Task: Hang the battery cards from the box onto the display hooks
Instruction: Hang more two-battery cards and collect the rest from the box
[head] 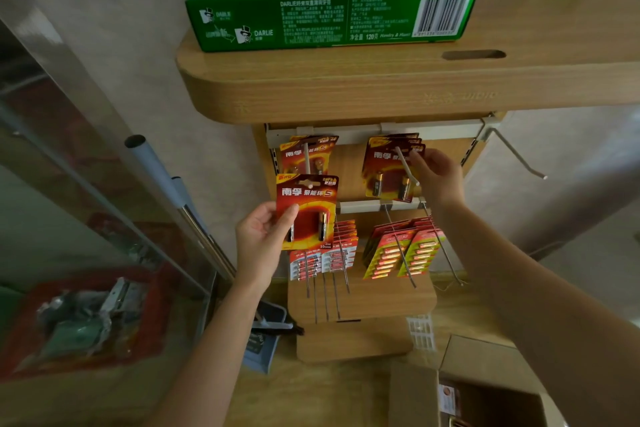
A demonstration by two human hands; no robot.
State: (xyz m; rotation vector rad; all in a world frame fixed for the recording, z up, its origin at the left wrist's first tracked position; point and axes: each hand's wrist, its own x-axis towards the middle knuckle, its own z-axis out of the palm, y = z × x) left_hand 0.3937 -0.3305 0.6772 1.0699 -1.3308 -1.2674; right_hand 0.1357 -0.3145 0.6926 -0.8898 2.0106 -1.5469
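Gripping a battery card [306,215], left hand [261,236] shows plainly; whether right hand [438,175] grips hung cards [388,166] is unclear.

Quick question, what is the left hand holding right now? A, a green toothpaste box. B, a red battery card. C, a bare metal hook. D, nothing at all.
B: the left hand has its thumb and fingers curled round a red battery card, held up in front of the display.

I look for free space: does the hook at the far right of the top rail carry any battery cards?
No, the far right hook sticks out bare; nothing hangs on it.
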